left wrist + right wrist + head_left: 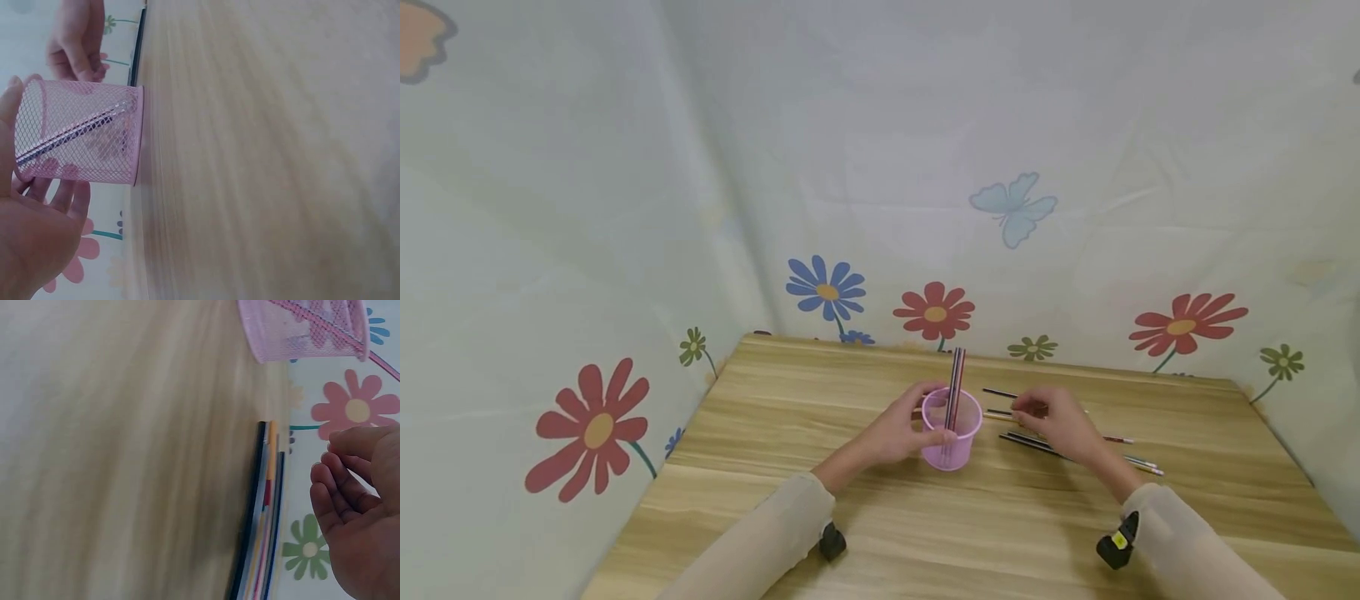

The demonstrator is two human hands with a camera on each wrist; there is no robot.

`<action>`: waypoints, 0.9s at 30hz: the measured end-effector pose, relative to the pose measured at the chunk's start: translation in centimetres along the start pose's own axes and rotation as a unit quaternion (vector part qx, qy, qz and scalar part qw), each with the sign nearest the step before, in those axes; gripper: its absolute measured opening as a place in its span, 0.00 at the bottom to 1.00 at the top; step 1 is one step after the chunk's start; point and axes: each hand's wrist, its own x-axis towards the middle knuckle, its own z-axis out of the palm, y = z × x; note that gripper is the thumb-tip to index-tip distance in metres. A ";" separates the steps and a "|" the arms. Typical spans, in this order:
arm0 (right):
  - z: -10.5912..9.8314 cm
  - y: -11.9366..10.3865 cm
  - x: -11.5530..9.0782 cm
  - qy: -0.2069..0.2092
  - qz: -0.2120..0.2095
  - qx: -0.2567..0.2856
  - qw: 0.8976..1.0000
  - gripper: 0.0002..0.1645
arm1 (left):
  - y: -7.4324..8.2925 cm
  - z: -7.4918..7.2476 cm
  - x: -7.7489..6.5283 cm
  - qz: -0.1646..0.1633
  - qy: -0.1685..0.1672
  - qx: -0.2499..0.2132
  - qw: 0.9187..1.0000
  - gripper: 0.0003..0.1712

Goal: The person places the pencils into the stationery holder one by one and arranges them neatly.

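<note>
A pink mesh pen cup stands upright on the wooden table. My left hand grips it from the left, thumb at the near side and fingers around the far side. Several pencils lean inside the cup, their ends rising above the rim. To the right of the cup my right hand hovers over loose pencils with its fingers loosely bent. In the right wrist view, nothing shows between that hand's thumb and fingers, and the pencils lie below them.
The wood-grain table ends at a pale curtain printed with flowers and a butterfly, behind and at the sides. Pencil ends with erasers point toward the right. Black devices are strapped at both wrists.
</note>
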 end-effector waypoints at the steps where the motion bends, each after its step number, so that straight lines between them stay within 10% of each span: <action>1: 0.1 0.3 -0.3 0.000 0.000 -0.007 1.000 0.06 | 0.0 0.0 0.0 -0.001 0.000 0.001 1.000 0.49; 27: 2.0 1.9 -2.7 -0.024 -0.032 -0.101 0.994 0.05 | 0.4 0.1 -0.2 0.010 0.002 0.024 1.000 0.48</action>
